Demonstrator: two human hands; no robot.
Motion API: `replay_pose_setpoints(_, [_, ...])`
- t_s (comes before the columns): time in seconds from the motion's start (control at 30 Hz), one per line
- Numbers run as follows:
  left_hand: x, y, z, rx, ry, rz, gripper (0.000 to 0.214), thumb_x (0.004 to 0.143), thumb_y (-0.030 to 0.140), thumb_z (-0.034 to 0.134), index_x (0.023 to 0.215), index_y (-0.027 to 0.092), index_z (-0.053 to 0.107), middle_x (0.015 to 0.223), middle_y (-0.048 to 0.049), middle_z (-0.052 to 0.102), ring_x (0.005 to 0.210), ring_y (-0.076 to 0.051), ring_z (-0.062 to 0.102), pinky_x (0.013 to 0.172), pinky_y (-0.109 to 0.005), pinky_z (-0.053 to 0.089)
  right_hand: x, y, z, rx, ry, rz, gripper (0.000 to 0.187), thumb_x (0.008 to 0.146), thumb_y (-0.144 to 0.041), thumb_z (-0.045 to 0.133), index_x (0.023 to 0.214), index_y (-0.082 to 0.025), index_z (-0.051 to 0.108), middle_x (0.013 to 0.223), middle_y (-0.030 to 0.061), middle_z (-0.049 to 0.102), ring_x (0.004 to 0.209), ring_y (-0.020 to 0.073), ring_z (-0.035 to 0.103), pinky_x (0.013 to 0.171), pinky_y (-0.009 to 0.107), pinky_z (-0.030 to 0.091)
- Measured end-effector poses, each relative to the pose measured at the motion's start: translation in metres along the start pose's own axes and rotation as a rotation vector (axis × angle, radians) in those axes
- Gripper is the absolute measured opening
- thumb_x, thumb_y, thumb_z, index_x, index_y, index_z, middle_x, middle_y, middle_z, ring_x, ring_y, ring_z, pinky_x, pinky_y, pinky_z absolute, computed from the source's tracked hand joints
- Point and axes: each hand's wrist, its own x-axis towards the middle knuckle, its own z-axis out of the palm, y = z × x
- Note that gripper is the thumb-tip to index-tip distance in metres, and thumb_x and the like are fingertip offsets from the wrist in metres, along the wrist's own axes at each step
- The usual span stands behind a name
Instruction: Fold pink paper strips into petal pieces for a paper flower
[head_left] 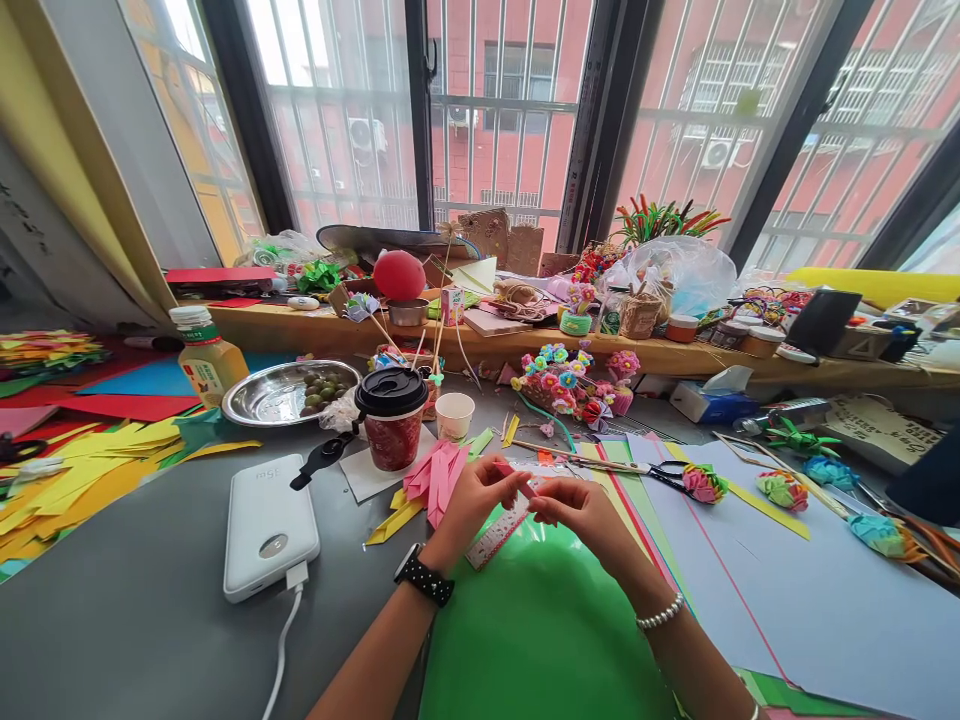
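Note:
Between my two hands a small pink paper strip [527,489] is stretched above a green sheet [540,620]. The fingers of my left hand [484,500], with a dotted watch strap at the wrist, pinch one end. My right hand [581,510], with a beaded bracelet on the wrist, pinches the other end. Beneath the hands lies a patterned ruler [496,538], partly covered by them. Just left of my left hand is a pile of folded pink paper strips [436,475], with a folded yellow strip [395,520] beside it.
A white power bank [270,525] with a cable lies left. Behind it stand a lidded red cup [392,425], a paper cup [454,415] and a metal plate [259,398] holding green fruit. Scissors [671,478] and paper flowers rest on white sheets [795,590] at right. A cluttered ledge runs behind.

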Motion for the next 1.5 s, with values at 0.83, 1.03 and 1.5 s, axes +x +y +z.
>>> replay_pose_setpoints(0.83, [-0.013,0.034,-0.066,1.392,0.289,-0.500,0.035,0.071,0.043,0.042,0.067,0.013,0.059,0.076,-0.0174,0.063,0.071,-0.029,0.058,0.052,-0.030,0.035,0.006,0.019,-0.003,-0.416,0.215,-0.002,0.018,0.066,-0.032,0.054,0.061,-0.017,0.063,0.060,0.0031,0.064,0.057,0.0175,0.057,0.053,0.025,0.040])
replay_pose_setpoints(1.03, [-0.009,0.025,-0.058,1.347,0.277,-0.430,0.030,0.069,0.044,0.044,0.069,0.017,0.059,0.074,-0.0126,0.064,0.071,-0.026,0.059,0.053,-0.028,0.034,0.007,0.021,-0.002,-0.413,0.215,-0.012,0.018,0.067,-0.032,0.054,0.062,-0.017,0.063,0.060,0.0035,0.065,0.057,0.0176,0.057,0.053,0.025,0.040])
replay_pose_setpoints(1.5, [-0.004,0.024,-0.049,1.113,0.290,-0.215,0.024,0.070,0.033,0.045,0.060,0.017,0.060,0.065,-0.0087,0.064,0.067,-0.024,0.058,0.053,-0.026,0.034,0.005,0.015,-0.001,-0.450,0.261,-0.019,0.021,0.067,-0.034,0.054,0.059,-0.017,0.061,0.056,0.0024,0.062,0.054,0.0167,0.055,0.051,0.025,0.038])
